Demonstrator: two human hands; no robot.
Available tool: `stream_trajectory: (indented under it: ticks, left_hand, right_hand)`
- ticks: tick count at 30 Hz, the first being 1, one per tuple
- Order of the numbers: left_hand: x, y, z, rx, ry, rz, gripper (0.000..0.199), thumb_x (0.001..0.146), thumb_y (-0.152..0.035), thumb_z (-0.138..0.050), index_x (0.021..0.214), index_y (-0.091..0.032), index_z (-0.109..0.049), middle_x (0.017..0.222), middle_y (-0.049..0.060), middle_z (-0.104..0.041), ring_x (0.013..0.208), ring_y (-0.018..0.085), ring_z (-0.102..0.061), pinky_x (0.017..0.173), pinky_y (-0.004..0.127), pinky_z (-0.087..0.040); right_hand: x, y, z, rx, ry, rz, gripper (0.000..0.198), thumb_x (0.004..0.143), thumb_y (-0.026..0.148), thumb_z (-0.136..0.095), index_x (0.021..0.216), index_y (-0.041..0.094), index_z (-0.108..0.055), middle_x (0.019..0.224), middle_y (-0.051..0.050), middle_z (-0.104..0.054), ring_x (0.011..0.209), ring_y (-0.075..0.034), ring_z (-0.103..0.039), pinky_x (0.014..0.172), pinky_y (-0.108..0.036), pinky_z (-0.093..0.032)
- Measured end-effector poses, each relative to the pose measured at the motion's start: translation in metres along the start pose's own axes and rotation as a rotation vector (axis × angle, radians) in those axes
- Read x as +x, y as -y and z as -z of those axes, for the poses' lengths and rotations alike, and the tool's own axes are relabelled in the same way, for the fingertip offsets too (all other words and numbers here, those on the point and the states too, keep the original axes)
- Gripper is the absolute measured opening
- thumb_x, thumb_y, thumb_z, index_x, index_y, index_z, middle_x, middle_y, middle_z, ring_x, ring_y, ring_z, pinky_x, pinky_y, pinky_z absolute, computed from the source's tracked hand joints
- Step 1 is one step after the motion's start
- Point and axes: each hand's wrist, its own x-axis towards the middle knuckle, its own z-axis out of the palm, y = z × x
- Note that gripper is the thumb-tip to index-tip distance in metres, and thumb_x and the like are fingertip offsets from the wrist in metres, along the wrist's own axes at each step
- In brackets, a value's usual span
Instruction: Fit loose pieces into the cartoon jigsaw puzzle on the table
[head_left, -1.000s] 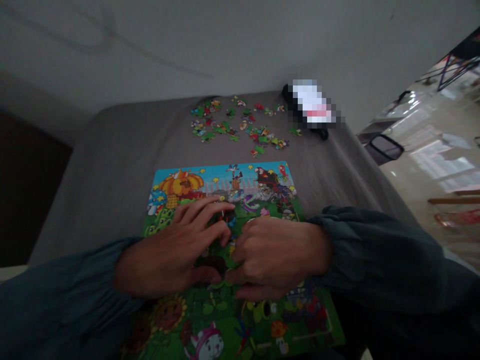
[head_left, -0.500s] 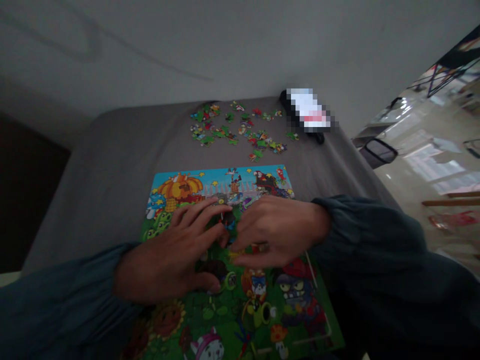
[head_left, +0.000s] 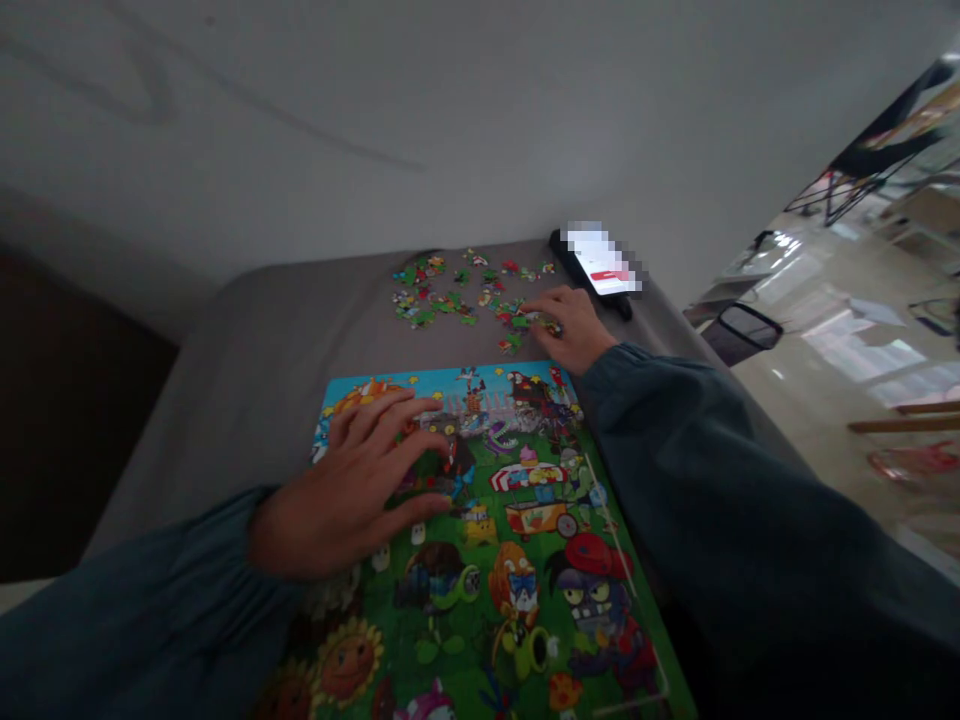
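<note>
Flat on the bed-like grey surface lies a jigsaw puzzle (head_left: 525, 520) with a bright cartoon picture on a green and blue ground. My left hand (head_left: 367, 470) rests over its left part, fingers spread, covering some of the picture. Beyond the far edge, my right hand (head_left: 568, 325) reaches among loose puzzle pieces (head_left: 450, 303). Its index finger and thumb are apart at the right side of the pile, and I see no piece lifted between them. Several small pieces lie there in a loose cluster, mostly green with red and yellow bits.
A phone (head_left: 600, 265) with a lit, blurred screen lies on a black object at the far right corner. The grey cloth surface (head_left: 247, 370) meets a pale wall (head_left: 375, 120) at the back. To the right, a tiled floor (head_left: 817, 370) lies below the edge.
My right hand has left the middle of the puzzle and moved forward to the loose pieces. My left hand stays on the puzzle with fingers spread. The view has tilted slightly up.
</note>
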Motion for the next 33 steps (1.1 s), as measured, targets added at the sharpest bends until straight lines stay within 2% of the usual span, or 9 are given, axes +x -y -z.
stream_trajectory:
  ticks: [3, 7, 13, 18, 21, 26, 33]
  left_hand:
    - [0.001, 0.005, -0.002, 0.031, -0.018, 0.035, 0.042, 0.093, -0.059, -0.050, 0.122, -0.030, -0.054, 0.145, 0.005, -0.043, 0.138, 0.032, -0.028, 0.112, 0.054, -0.020]
    - [0.002, 0.017, -0.002, 0.071, -0.041, 0.118, 0.046, 0.094, -0.059, -0.047, 0.128, -0.029, -0.052, 0.145, 0.008, -0.044, 0.136, 0.032, -0.032, 0.108, 0.054, -0.024]
    - [0.004, 0.035, 0.000, 0.086, -0.078, 0.222, 0.043, 0.093, -0.055, -0.049, 0.125, -0.029, -0.057, 0.140, 0.009, -0.049, 0.134, 0.035, -0.035, 0.105, 0.058, -0.025]
    - [0.004, 0.033, -0.002, 0.098, -0.076, 0.226, 0.041, 0.094, -0.053, -0.048, 0.124, -0.026, -0.058, 0.140, 0.010, -0.050, 0.133, 0.034, -0.034, 0.106, 0.057, -0.025]
    - [0.004, 0.028, -0.002, 0.110, -0.037, 0.235, 0.042, 0.095, -0.052, -0.048, 0.127, -0.026, -0.056, 0.141, 0.010, -0.048, 0.134, 0.033, -0.033, 0.105, 0.057, -0.027]
    - [0.004, 0.024, 0.001, 0.106, -0.001, 0.250, 0.041, 0.094, -0.047, -0.050, 0.130, -0.025, -0.055, 0.141, 0.011, -0.047, 0.133, 0.033, -0.035, 0.105, 0.058, -0.029]
    - [0.000, 0.027, -0.002, 0.108, -0.027, 0.223, 0.041, 0.094, -0.046, -0.051, 0.131, -0.028, -0.054, 0.141, 0.009, -0.047, 0.134, 0.033, -0.034, 0.105, 0.058, -0.031]
  right_hand:
    - [-0.004, 0.006, -0.005, -0.027, 0.067, 0.053, 0.038, 0.092, 0.033, -0.049, 0.127, 0.029, -0.064, 0.130, -0.010, -0.054, 0.121, -0.033, -0.042, 0.097, -0.052, -0.037]
    - [-0.007, 0.009, -0.012, -0.048, 0.174, 0.090, 0.037, 0.096, 0.037, -0.046, 0.128, 0.032, -0.064, 0.139, -0.009, -0.049, 0.127, -0.034, -0.036, 0.098, -0.054, -0.036]
    - [-0.004, 0.008, -0.011, 0.021, 0.127, 0.059, 0.022, 0.090, 0.035, -0.058, 0.106, 0.023, -0.066, 0.131, -0.010, -0.056, 0.123, -0.031, -0.040, 0.096, -0.048, -0.038]
    - [-0.007, 0.015, -0.005, 0.091, 0.152, 0.134, 0.016, 0.089, 0.026, -0.055, 0.100, 0.019, -0.064, 0.116, -0.009, -0.065, 0.117, -0.029, -0.046, 0.096, -0.046, -0.037]
    - [-0.010, 0.016, -0.006, 0.052, 0.150, 0.169, 0.024, 0.092, 0.029, -0.050, 0.108, 0.021, -0.066, 0.122, -0.010, -0.063, 0.118, -0.031, -0.046, 0.096, -0.049, -0.038]
    - [-0.013, 0.010, -0.016, -0.042, 0.103, 0.146, 0.039, 0.094, 0.036, -0.046, 0.129, 0.027, -0.061, 0.146, -0.008, -0.048, 0.132, -0.035, -0.038, 0.099, -0.054, -0.038]
    - [-0.013, 0.011, -0.020, -0.063, 0.161, 0.069, 0.044, 0.095, 0.036, -0.042, 0.134, 0.024, -0.059, 0.148, -0.011, -0.048, 0.137, -0.034, -0.040, 0.104, -0.056, -0.037]
